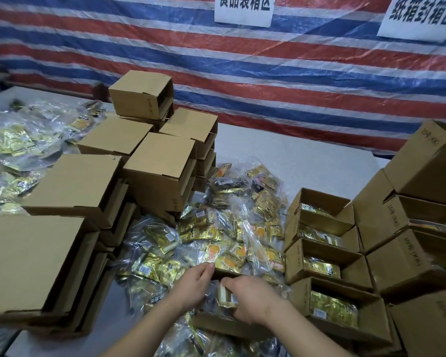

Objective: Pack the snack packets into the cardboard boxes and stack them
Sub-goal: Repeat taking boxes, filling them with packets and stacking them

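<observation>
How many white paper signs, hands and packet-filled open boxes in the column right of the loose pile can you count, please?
White paper signs: 2
Hands: 2, left hand and right hand, the latter gripping a snack packet
Packet-filled open boxes in that column: 4
Total: 8

Both forearms are bare, left hand (195, 282) and right hand (252, 296) ungloved.

- Left sign (243, 7): top cut off by frame edge.
- Right sign (420, 18): cropped top and right.
- Open box (224, 322): interior hidden beneath both hands.
</observation>
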Demonstrator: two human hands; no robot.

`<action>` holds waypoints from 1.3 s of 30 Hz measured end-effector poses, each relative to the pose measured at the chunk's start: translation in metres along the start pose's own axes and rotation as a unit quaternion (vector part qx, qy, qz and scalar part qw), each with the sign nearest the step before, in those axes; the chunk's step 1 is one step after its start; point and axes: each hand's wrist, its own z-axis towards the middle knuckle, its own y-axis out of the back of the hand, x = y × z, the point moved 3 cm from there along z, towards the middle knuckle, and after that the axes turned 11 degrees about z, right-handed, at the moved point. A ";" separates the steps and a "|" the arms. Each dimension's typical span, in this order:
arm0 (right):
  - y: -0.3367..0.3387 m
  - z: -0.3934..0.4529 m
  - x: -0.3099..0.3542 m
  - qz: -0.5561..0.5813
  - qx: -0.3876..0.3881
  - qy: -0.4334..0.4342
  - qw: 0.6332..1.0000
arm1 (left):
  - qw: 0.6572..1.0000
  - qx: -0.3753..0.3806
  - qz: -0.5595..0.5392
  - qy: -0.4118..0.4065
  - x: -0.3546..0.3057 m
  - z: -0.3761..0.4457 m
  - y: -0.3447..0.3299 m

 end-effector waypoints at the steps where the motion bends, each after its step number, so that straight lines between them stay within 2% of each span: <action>1: -0.006 0.005 -0.003 0.021 0.024 -0.017 0.999 | 1.000 -0.003 0.002 -0.006 0.000 -0.001 -0.001; 4: -0.030 0.011 -0.014 0.117 0.105 -0.072 0.985 | 0.999 -0.012 0.042 -0.022 -0.001 -0.004 -0.006; 8: -0.037 0.010 -0.018 0.239 0.105 -0.078 0.962 | 0.998 -0.019 0.049 -0.041 0.003 -0.006 -0.009; 11: -0.023 0.000 -0.022 0.268 0.075 -0.059 0.959 | 0.998 -0.019 0.036 -0.041 0.005 -0.004 -0.009; 15: -0.006 -0.015 -0.038 0.281 0.002 -0.091 0.956 | 0.999 -0.019 0.026 -0.036 0.008 -0.003 -0.012; 19: -0.024 -0.010 -0.033 0.318 0.115 -0.171 0.925 | 0.999 -0.025 0.029 -0.034 0.010 0.000 -0.013; 23: -0.030 -0.002 -0.029 0.366 0.122 -0.190 0.903 | 0.998 -0.022 0.044 -0.029 0.011 -0.001 -0.014; 26: -0.026 -0.005 -0.028 0.346 0.135 -0.181 0.911 | 0.998 -0.023 0.049 -0.025 0.009 -0.001 -0.013; 29: -0.021 -0.009 -0.028 0.295 0.083 -0.152 0.939 | 0.998 -0.012 0.051 -0.032 0.006 -0.002 -0.009; 32: 0.001 -0.019 -0.030 0.294 -0.095 -0.121 0.943 | 0.997 0.013 0.068 -0.040 0.003 0.000 -0.005; 34: 0.013 -0.025 -0.035 0.234 -0.194 -0.094 0.948 | 0.995 0.016 0.087 -0.050 -0.001 0.002 0.000; 36: 0.009 -0.030 -0.042 0.183 -0.189 -0.102 0.959 | 0.993 0.025 0.099 -0.052 -0.005 0.004 0.002; 39: -0.012 -0.036 -0.056 0.190 -0.134 -0.164 0.959 | 0.992 0.041 0.112 -0.044 -0.004 0.001 -0.001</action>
